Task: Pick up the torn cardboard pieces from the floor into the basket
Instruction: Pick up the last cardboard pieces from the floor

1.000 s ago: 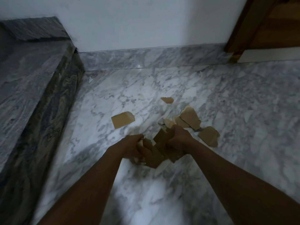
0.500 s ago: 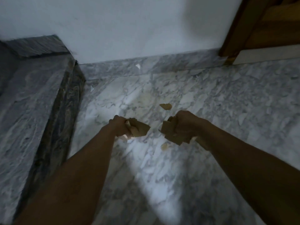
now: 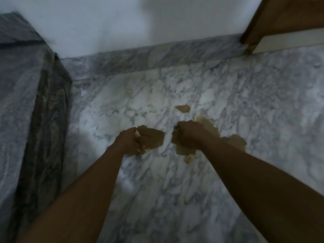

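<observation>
My left hand (image 3: 128, 141) grips a bunch of brown torn cardboard pieces (image 3: 151, 138) above the marble floor. My right hand (image 3: 188, 135) is curled round another bunch of cardboard pieces (image 3: 184, 149) that stick out below the fist. Loose pieces lie on the floor around the right hand: a small one (image 3: 183, 108) beyond it, a larger one (image 3: 206, 122) behind the knuckles, one (image 3: 236, 142) to the right of the wrist, and a small scrap (image 3: 189, 158) below. No basket is in view.
A raised dark marble step (image 3: 26, 120) runs along the left side. A white wall with a marble skirting (image 3: 157, 57) closes the far side. A wooden door frame (image 3: 254, 23) stands at the top right.
Both hands lifted bunches of cardboard off the floor pile and moved apart. The view has since shifted, and pieces near the right hand show again.
</observation>
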Available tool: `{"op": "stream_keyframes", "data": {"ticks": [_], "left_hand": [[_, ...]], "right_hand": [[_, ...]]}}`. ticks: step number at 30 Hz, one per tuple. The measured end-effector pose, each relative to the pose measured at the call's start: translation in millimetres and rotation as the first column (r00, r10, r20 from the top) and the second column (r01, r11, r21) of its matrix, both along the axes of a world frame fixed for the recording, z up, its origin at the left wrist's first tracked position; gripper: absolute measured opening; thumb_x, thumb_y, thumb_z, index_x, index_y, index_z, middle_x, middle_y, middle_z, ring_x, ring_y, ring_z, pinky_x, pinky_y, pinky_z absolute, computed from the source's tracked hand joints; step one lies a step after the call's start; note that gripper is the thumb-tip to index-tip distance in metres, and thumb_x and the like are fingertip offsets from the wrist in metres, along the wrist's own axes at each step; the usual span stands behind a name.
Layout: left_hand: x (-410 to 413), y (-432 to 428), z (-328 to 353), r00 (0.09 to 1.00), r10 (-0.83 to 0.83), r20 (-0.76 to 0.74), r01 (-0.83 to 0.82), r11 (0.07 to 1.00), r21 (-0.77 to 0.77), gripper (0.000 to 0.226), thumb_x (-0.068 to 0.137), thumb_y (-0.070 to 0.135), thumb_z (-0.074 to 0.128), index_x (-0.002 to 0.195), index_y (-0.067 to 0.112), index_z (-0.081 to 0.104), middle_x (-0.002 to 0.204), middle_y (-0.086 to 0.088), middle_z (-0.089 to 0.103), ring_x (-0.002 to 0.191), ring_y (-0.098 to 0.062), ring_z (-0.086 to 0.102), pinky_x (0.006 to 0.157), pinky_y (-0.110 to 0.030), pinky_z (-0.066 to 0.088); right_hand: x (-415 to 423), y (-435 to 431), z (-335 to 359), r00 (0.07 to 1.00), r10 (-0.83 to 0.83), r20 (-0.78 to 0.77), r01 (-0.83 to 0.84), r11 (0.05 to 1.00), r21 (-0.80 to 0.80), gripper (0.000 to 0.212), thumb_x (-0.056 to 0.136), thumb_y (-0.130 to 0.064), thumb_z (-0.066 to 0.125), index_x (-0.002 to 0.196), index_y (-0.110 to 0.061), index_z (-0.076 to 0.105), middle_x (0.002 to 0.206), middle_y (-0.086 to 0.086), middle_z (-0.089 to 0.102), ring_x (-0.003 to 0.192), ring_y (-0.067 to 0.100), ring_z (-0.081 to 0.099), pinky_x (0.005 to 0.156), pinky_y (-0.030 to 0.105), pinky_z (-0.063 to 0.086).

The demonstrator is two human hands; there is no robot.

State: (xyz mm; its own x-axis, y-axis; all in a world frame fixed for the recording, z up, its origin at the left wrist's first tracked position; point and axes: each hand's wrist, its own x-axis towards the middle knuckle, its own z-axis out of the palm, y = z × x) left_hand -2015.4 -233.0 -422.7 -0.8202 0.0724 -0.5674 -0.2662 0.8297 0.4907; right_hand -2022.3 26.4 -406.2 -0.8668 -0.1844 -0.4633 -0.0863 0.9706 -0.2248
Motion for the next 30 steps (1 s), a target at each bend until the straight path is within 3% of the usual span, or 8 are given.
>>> {"op": "stream_keyframes", "data": {"ticks": [5,11,14,19,22,25,27,30], "left_hand": [[7.1,2.4,0.1,0.998,0.007,-0.059,-0.008,1.0,-0.018,0.069,0.066,0.033,0.077,0.127,0.015,0.051,0.123,-0.012,0.06,0.113,-0.031,0.059,0.092,-0.039,0.051],[7.9,14.0,8.6,0.996,0.006,-0.089,-0.011,0.998,-0.059,0.084,0.072,0.019,0.082,0.137,0.014,0.029,0.114,-0.013,0.057,0.097,-0.03,0.058,0.08,-0.037,0.05],[11.2,16.8,9.6,0.996,0.008,-0.084,-0.014,0.997,-0.077,0.079,0.071,0.019,0.082,0.132,0.013,0.033,0.12,-0.014,0.057,0.099,-0.03,0.058,0.081,-0.039,0.052],[26.4,27.1,7.8,0.987,0.062,-0.148,-0.089,0.978,-0.187,0.065,0.071,0.024,0.082,0.12,0.009,0.04,0.113,-0.018,0.056,0.098,-0.034,0.058,0.07,-0.034,0.043],[31.7,32.0,9.8,0.983,0.07,-0.171,-0.106,0.971,-0.212,0.058,0.076,0.023,0.077,0.12,0.005,0.043,0.114,-0.02,0.056,0.1,-0.035,0.058,0.071,-0.034,0.044],[30.8,37.5,18.7,0.994,0.094,-0.054,-0.102,0.98,-0.171,0.055,0.071,0.027,0.082,0.117,0.007,0.058,0.112,-0.016,0.065,0.101,-0.032,0.063,0.077,-0.034,0.055],[27.4,47.6,35.2,0.991,0.103,0.082,-0.099,0.994,-0.056,0.054,0.056,0.029,0.09,0.101,0.008,0.068,0.097,-0.012,0.071,0.089,-0.03,0.069,0.074,-0.035,0.059],[12.6,81.4,56.3,0.982,-0.089,0.165,0.07,0.991,0.118,0.047,0.047,0.028,0.093,0.087,0.011,0.075,0.082,-0.012,0.075,0.077,-0.027,0.073,0.071,-0.036,0.061]], "right_hand": [[-9.4,19.4,32.6,0.992,-0.008,0.127,0.023,0.993,-0.113,0.052,0.076,-0.016,0.079,0.121,-0.014,0.054,0.12,0.01,0.06,0.103,0.024,0.058,0.075,0.032,0.043],[26.4,33.2,48.4,0.967,0.125,0.222,-0.107,0.99,-0.09,0.064,0.071,-0.022,0.085,0.129,-0.015,0.061,0.126,0.009,0.064,0.114,0.027,0.06,0.094,0.032,0.048],[63.4,29.2,17.7,0.977,0.11,0.184,-0.088,0.988,-0.127,0.036,0.082,-0.027,0.07,0.113,-0.009,0.066,0.115,0.012,0.066,0.107,0.031,0.059,0.089,0.029,0.044],[78.3,31.2,7.7,0.994,0.041,0.098,-0.023,0.984,-0.177,0.028,0.092,-0.032,0.058,0.108,-0.009,0.062,0.114,0.011,0.064,0.101,0.028,0.055,0.077,0.029,0.033],[76.4,29.5,9.2,0.99,-0.047,0.136,0.077,0.972,-0.224,0.033,0.091,-0.038,0.061,0.113,-0.014,0.062,0.117,0.008,0.065,0.106,0.028,0.061,0.085,0.031,0.043],[79.1,41.0,12.1,0.957,-0.068,0.28,0.141,0.958,-0.248,0.04,0.089,-0.038,0.062,0.123,-0.015,0.059,0.125,0.009,0.061,0.114,0.03,0.059,0.093,0.035,0.046],[78.5,64.2,19.0,0.942,-0.071,0.329,0.168,0.947,-0.276,0.049,0.088,-0.034,0.068,0.132,-0.016,0.056,0.132,0.009,0.059,0.119,0.03,0.057,0.1,0.035,0.046],[66.3,116.0,39.2,0.94,-0.19,0.282,0.265,0.929,-0.257,0.069,0.076,-0.029,0.078,0.138,-0.017,0.052,0.134,0.01,0.059,0.123,0.031,0.057,0.101,0.032,0.046]]}}
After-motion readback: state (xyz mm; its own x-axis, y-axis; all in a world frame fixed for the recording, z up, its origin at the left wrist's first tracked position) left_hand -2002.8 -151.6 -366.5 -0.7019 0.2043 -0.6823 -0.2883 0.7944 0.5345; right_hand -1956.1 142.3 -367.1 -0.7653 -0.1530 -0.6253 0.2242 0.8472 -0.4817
